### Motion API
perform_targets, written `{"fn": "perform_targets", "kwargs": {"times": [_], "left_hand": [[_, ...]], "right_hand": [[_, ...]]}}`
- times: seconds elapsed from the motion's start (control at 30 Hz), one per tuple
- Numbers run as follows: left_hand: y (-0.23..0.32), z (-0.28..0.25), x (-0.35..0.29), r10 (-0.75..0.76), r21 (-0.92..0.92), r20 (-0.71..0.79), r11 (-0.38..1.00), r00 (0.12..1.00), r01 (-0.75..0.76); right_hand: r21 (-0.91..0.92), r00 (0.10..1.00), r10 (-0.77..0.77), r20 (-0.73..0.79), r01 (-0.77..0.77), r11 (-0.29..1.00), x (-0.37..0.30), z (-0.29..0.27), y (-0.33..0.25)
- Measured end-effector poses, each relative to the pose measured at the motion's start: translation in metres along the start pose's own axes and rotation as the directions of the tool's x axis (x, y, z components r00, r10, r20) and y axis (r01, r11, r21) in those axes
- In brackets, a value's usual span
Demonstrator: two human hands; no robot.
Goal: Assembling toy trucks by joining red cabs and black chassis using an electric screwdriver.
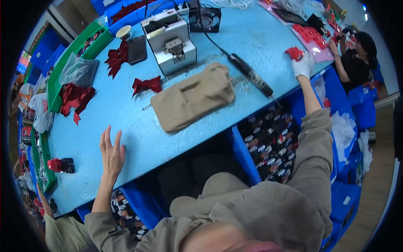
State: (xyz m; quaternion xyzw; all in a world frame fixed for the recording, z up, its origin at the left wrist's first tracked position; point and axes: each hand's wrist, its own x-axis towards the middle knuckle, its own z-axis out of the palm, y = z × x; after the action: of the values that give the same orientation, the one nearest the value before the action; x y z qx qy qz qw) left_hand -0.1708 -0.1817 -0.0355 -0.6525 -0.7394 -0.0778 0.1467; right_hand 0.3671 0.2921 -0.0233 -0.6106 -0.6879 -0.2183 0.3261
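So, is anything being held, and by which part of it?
The left hand holds nothing. The gloved right hand is at the near side of a red piece; whether it grips cannot be told.

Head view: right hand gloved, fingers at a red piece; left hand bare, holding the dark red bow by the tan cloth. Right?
Not quite: the left hand isn't holding the bow. The head view shows that bow lying on the table beside the tan cloth, apart from the hand. The rest stands.
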Motion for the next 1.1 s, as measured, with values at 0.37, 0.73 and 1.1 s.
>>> {"fn": "perform_targets", "kwargs": {"times": [0.37,0.73,1.1], "left_hand": [[0.121,-0.013,0.114,0.180,-0.416,-0.155,0.880,0.971,-0.229],[0.188,0.004,0.197,-0.129,-0.945,-0.233,0.264,0.964,-0.193],[0.197,0.021,0.203,0.368,-0.008,-0.383,0.916,0.847,-0.402]], "right_hand": [[0.566,0.630,0.042,0.775,-0.723,0.395,0.012,0.003,-0.014],[0.922,0.956,0.086,0.282,-0.295,0.252,-0.122,-0.107,-0.038],[-0.324,0.772,0.427,0.471,-0.299,0.898,-0.331,-0.016,0.039]]}}
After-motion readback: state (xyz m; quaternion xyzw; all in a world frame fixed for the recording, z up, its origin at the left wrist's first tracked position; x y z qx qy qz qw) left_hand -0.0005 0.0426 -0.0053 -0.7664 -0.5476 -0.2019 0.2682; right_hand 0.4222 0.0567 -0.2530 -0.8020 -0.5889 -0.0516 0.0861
